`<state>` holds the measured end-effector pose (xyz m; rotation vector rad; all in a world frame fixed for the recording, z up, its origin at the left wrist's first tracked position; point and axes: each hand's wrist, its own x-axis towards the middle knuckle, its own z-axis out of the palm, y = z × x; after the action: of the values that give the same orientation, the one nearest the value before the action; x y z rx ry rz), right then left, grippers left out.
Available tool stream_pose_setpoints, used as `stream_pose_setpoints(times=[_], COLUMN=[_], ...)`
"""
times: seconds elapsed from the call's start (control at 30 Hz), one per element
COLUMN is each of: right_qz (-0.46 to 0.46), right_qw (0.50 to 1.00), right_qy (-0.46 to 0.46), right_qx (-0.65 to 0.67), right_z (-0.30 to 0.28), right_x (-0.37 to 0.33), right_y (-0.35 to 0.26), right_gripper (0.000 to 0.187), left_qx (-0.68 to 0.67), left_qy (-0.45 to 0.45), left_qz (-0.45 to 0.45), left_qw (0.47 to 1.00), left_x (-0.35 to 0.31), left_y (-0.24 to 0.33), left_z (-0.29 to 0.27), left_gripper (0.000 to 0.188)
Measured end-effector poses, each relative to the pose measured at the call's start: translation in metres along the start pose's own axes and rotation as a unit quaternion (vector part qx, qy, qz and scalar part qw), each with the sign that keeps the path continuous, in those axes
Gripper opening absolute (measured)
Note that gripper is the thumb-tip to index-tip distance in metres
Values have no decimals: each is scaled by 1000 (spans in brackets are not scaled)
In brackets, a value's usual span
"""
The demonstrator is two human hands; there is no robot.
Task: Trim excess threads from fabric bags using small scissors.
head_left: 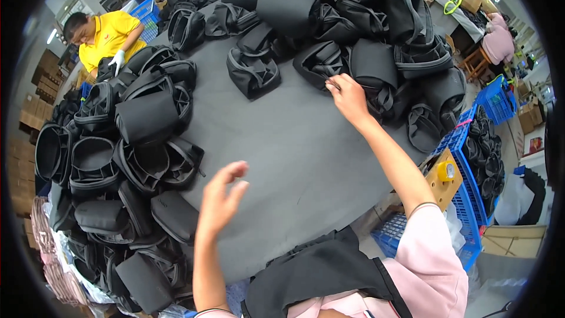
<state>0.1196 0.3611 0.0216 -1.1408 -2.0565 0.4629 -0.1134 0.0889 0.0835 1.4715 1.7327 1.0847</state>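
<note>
A matte black fabric pouch, round-mouthed, lies far across the smooth grey bench; the right hand pinches its near edge; the left hand hovers empty, fingers parted.

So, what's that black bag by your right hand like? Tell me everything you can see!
The black bag looks like soft, dull fabric with a rounded outline and a thick rim. Its opening shows, with dark folds inside that might be dividers. It lies on the grey tabletop, at the near edge of the heap, close beside a smooth black bag. The right hand is at its near edge, fingertips pinched; whether they grip the rim is hard to tell.
</note>
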Motion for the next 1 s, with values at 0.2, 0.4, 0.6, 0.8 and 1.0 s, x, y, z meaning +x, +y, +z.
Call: stream_pose_setpoints(times=[0.2,0.4,0.6,0.8,1.0], right_qz=[45,-256,-482,-479,-57], right_qw=[991,949,836,819,911], right_qy=[-60,-130,-239,-314,-402], right_qx=[-114,-131,-111,-33,68], right_z=[58,76,45,28,-18], right_x=[36,-6,-141,-213,-210], right_y=[14,10,-40,-50,-29], right_gripper=[19,11,6,3,9], left_qx=[30,64,230,314,270], left_qy=[-135,-56,83,-81,-124], left_qz=[-22,-25,134,143,115], left_qw=[990,996,960,935,948], left_x=[-9,-17,1,-9,-62], left_y=[10,-13,-17,-26,-38], left_z=[45,29,41,63,39], left_gripper=[38,37,43,54,43])
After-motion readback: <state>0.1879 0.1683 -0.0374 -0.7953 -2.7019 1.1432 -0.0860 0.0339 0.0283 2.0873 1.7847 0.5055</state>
